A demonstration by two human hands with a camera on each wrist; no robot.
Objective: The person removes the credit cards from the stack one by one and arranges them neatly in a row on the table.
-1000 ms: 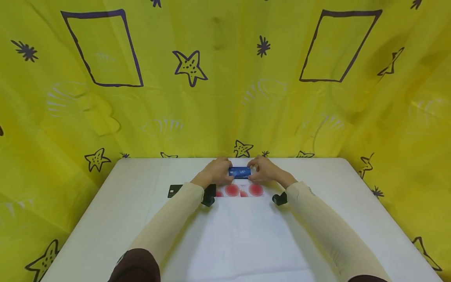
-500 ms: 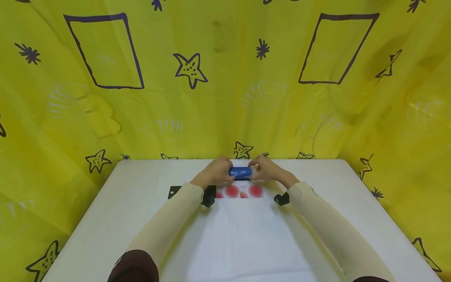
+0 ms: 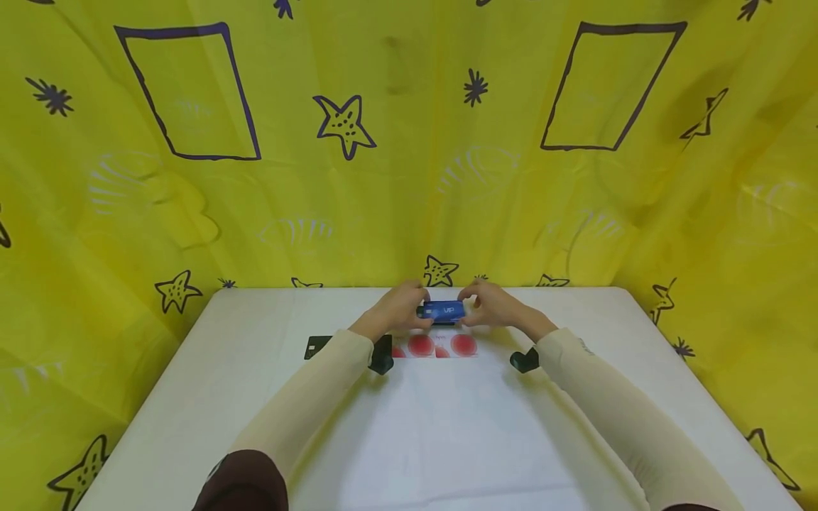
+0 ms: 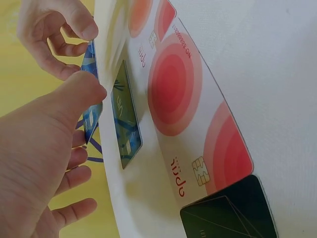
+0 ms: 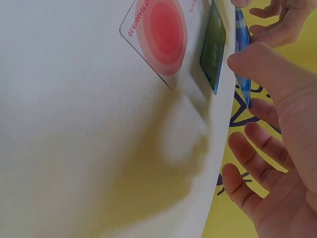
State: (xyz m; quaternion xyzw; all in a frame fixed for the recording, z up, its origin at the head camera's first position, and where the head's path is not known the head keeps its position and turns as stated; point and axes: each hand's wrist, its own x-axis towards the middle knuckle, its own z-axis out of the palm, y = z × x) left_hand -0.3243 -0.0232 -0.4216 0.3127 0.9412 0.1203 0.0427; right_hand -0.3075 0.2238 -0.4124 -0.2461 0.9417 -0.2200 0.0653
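Observation:
A blue card marked VIP (image 3: pixel 444 311) is held up just off the table between both hands. The left hand (image 3: pixel 401 306) pinches its left end between thumb and fingers, while the right hand (image 3: pixel 495 306) pinches the right end the same way. Below it a second card, green and blue (image 4: pixel 125 121), also marked VIP, lies on the table, apart from the raised one in both wrist views. Nearer the person lie white cards with red circles (image 3: pixel 463 345), side by side. A black card (image 3: pixel 315 345) continues that row leftward, partly covered by the left forearm in the head view.
The table (image 3: pixel 441 426) has a white cover. A yellow curtain (image 3: pixel 409 184) printed with stars and frames hangs right behind its far edge and along both sides. Dark wrist-worn pieces (image 3: pixel 525 360) hang under the forearms.
Both hands have shifted slightly to the right with the blue card between them. The row of red-circled cards and the black card has stayed in place.

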